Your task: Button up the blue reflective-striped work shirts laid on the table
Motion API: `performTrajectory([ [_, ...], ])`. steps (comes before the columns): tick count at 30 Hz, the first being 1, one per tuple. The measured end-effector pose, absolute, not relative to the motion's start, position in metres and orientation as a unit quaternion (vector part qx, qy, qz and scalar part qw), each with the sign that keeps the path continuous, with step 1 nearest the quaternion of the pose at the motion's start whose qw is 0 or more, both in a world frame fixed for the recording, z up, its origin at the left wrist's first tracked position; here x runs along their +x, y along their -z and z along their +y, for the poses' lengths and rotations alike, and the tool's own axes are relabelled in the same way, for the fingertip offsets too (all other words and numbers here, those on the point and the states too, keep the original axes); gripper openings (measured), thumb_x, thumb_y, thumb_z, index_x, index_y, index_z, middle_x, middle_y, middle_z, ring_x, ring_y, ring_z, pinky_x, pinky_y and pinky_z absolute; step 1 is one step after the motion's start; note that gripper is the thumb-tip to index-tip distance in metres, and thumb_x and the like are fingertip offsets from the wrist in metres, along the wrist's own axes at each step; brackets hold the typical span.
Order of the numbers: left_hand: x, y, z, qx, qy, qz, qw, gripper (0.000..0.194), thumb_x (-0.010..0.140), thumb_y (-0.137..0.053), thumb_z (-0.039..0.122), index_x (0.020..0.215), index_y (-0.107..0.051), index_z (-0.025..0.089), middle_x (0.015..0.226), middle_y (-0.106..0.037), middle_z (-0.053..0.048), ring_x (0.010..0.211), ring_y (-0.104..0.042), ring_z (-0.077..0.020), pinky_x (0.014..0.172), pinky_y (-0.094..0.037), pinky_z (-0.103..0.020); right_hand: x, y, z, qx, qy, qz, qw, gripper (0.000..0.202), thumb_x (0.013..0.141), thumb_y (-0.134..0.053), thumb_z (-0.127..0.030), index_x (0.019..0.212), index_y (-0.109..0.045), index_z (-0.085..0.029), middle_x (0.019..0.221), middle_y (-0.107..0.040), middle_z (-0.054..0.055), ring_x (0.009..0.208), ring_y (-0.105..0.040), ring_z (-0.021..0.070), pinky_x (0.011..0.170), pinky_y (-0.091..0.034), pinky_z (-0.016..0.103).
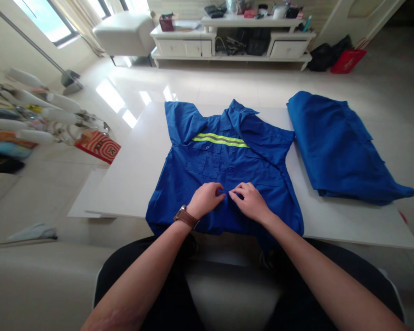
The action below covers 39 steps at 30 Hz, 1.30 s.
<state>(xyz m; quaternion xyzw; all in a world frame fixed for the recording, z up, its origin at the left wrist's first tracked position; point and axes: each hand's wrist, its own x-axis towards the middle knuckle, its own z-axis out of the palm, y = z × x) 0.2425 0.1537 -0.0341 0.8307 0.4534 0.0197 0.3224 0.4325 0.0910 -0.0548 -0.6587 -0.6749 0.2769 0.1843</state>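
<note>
Guessing the blue shirt (227,168) lies front-up so left hand (206,198) and right hand (251,201) both reach its middle, fingers curled, can't tell if pinching it.

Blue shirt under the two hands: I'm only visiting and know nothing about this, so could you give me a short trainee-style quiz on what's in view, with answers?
1. Multiple choice. From the person's side, where does the other blue cloth lie?
A) left of the blue shirt
B) right of the blue shirt
C) on top of the blue shirt

2. True or false. The left hand and the right hand are apart from each other.

3. Fill in the blank. The brown-strapped watch is on the ____ wrist.

Key:
1. B
2. True; a gap shows between their fingertips.
3. left
</note>
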Motion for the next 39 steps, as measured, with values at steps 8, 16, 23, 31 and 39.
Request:
performTrajectory([
  [8, 0.228, 0.045, 0.161, 0.85, 0.068, 0.469, 0.231, 0.061, 0.091, -0.067, 0.031, 0.15, -0.053, 0.019, 0.164, -0.041, -0.013, 0.152, -0.037, -0.033, 0.118, -0.043, -0.043, 0.437, 0.053, 0.087, -0.706, -0.222, -0.672, 0.031, 0.044, 0.104, -0.044, -0.047, 0.133, -0.07, -0.026, 0.152, -0.053, 0.009, 0.142, -0.042, 0.0319, 0.11, -0.043, 0.05],
  [16, 0.238, 0.017, 0.153, 0.815, 0.157, 0.532, 0.165, 0.033, 0.098, -0.053, 0.04, 0.103, -0.077, 0.018, 0.105, -0.076, -0.016, 0.102, -0.073, -0.033, 0.088, -0.058, -0.042, 0.423, 0.041, 0.084, -0.688, -0.248, -0.682, 0.007, 0.049, 0.106, -0.037, -0.054, 0.1, -0.078, -0.028, 0.106, -0.071, 0.005, 0.098, -0.065, 0.0208, 0.083, -0.049, 0.03],
  [23, 0.232, 0.035, 0.156, 0.854, 0.069, 0.482, 0.185, 0.036, 0.091, -0.065, 0.029, 0.126, -0.067, 0.021, 0.134, -0.066, -0.013, 0.127, -0.06, -0.0298, 0.101, -0.053, -0.039, 0.429, 0.054, 0.084, -0.686, -0.18, -0.704, 0.037, 0.031, 0.095, -0.058, -0.032, 0.121, -0.071, -0.022, 0.134, -0.063, 0.011, 0.126, -0.052, 0.0286, 0.098, -0.05, 0.04],
  [31, 0.233, 0.055, 0.147, 0.858, 0.12, 0.449, 0.221, 0.072, 0.086, -0.073, 0.023, 0.151, -0.045, 0.015, 0.16, -0.039, -0.027, 0.153, -0.035, -0.0364, 0.121, -0.035, -0.051, 0.432, 0.071, 0.082, -0.685, -0.223, -0.692, 0.051, 0.048, 0.093, -0.062, -0.034, 0.138, -0.061, -0.017, 0.153, -0.048, 0.017, 0.149, -0.034, 0.0381, 0.117, -0.041, 0.053],
  [39, 0.243, 0.029, 0.134, 0.847, 0.169, 0.468, 0.187, 0.065, 0.087, -0.073, 0.03, 0.147, -0.054, 0.013, 0.15, -0.048, -0.029, 0.122, -0.064, -0.0419, 0.098, -0.053, -0.048, 0.421, 0.068, 0.082, -0.686, -0.196, -0.697, 0.071, 0.051, 0.088, -0.069, -0.055, 0.123, -0.062, -0.019, 0.15, -0.049, 0.017, 0.151, -0.026, 0.0412, 0.118, -0.032, 0.062],
])
